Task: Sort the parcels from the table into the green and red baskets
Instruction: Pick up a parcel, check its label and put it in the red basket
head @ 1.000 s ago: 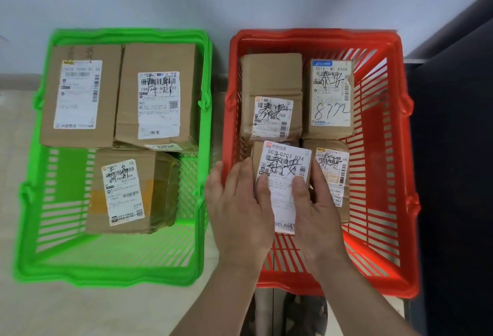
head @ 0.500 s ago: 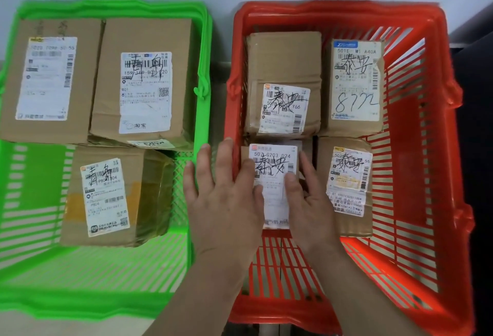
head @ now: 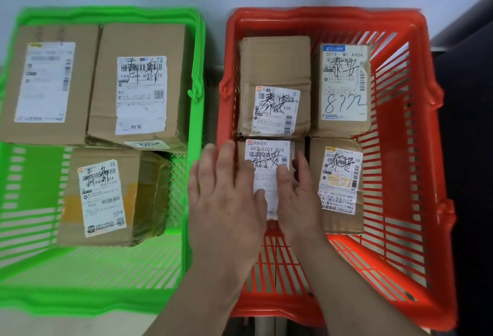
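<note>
A small cardboard parcel [head: 268, 153] with a white label lies at the front left of the red basket [head: 400, 149], just in front of a back-left parcel [head: 274, 69]. My left hand [head: 226, 202] rests on its left side with straight, spread fingers reaching over the basket's left wall and the thumb on the label. My right hand [head: 298, 202] grips its right edge, thumb on the label. Two more parcels fill the red basket's back right [head: 344, 87] and front right [head: 338, 183]. The green basket [head: 106, 13] stands to the left.
Three larger labelled boxes lie in the green basket: back left [head: 48, 82], back middle [head: 138, 90] and front [head: 106, 197]. Bare red slats show in the red basket's front part and right side. A dark surface [head: 469, 122] borders the far right.
The parcel in my hands has gone down and forward into the red basket's front-left spot beside the others. My left fingers have spread out. The view has moved closer to the baskets.
</note>
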